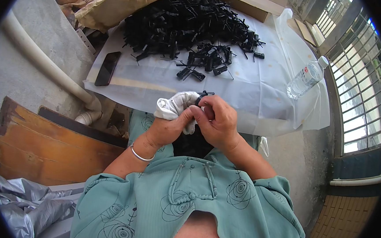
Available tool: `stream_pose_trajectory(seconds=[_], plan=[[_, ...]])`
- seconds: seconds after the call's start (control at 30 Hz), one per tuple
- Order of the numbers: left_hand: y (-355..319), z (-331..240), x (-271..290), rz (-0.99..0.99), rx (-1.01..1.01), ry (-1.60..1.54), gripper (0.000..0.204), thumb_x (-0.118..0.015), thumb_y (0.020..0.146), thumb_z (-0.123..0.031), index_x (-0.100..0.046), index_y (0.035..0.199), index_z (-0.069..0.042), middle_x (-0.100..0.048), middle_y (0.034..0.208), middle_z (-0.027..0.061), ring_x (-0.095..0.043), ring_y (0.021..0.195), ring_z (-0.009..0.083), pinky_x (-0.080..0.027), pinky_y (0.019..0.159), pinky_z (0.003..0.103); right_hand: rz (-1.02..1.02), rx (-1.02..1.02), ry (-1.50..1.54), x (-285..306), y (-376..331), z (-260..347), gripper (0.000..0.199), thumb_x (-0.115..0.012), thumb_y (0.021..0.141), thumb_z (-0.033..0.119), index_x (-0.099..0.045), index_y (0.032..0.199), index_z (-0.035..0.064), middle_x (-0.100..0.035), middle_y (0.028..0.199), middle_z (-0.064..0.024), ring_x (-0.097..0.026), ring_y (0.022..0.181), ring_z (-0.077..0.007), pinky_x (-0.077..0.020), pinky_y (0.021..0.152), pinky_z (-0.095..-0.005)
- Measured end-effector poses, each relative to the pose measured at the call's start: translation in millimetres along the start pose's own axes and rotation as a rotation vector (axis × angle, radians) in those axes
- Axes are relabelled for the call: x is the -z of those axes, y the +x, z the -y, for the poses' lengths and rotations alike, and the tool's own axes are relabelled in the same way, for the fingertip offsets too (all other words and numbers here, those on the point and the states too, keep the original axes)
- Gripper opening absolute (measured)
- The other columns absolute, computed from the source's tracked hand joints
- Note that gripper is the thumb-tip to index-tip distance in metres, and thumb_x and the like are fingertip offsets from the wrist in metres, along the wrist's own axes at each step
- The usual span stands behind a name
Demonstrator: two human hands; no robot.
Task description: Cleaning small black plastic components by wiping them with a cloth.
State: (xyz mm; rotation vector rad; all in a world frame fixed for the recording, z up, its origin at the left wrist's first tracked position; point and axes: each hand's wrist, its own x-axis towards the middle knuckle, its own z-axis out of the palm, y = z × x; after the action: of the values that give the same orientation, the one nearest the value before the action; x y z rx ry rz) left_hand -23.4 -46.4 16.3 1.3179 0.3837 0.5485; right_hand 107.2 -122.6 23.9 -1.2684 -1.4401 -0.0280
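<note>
Above my lap, at the table's front edge, both my hands are together. My left hand [169,119] wears a white cloth glove [178,104] over the fingers, with the thumb bare, and is closed around a small black plastic part [205,93]. Only the part's upper end shows past the glove. My right hand [220,123] is bare; its curled thumb and fingers pinch at the same part from the right. A large heap of similar black plastic parts [183,25] with thin prongs covers the table's far side. Several loose ones [210,58] lie nearer me.
Left on the plastic-covered table [249,101] lies a dark phone [108,69]. A clear water bottle [306,78] stands at the right. Behind the heap are a brown paper sack [103,9] and a cardboard box [245,5]. A pipe [49,56] and wooden board [51,149] border the left.
</note>
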Motion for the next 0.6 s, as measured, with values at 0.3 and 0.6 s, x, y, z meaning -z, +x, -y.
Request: stream_pose_trajectory(seconds=[0.3,0.6], plan=[[-3.4,-6.9,-6.3,-0.105,-0.062,0.085,0.026,-0.053,0.085,-0.002,-0.047,0.11,0.0,-0.056,0.081,0.0036,-0.055,0.062,0.0067,-0.044,0.051,0.019,0.362,-0.418,0.273,16.6,9.9,-10.3,0.019,-0.051,0.091,0.017,-0.052,0.081,0.0012,-0.043,0.06,0.0006,-0.038,0.058,-0.0072,-0.0358,0.051,-0.0249],[1.5,10.5,-8.5,-0.302,-0.56,0.741,0.025,-0.059,0.076,0.001,-0.056,0.101,0.003,-0.062,0.084,0.0126,-0.061,0.068,0.023,-0.049,0.062,0.03,0.429,-0.531,0.371,-6.8,-12.1,-38.0,0.029,-0.046,0.093,0.021,-0.053,0.078,-0.0026,-0.054,0.067,-0.0108,-0.048,0.06,-0.0177,-0.0422,0.059,-0.0302]])
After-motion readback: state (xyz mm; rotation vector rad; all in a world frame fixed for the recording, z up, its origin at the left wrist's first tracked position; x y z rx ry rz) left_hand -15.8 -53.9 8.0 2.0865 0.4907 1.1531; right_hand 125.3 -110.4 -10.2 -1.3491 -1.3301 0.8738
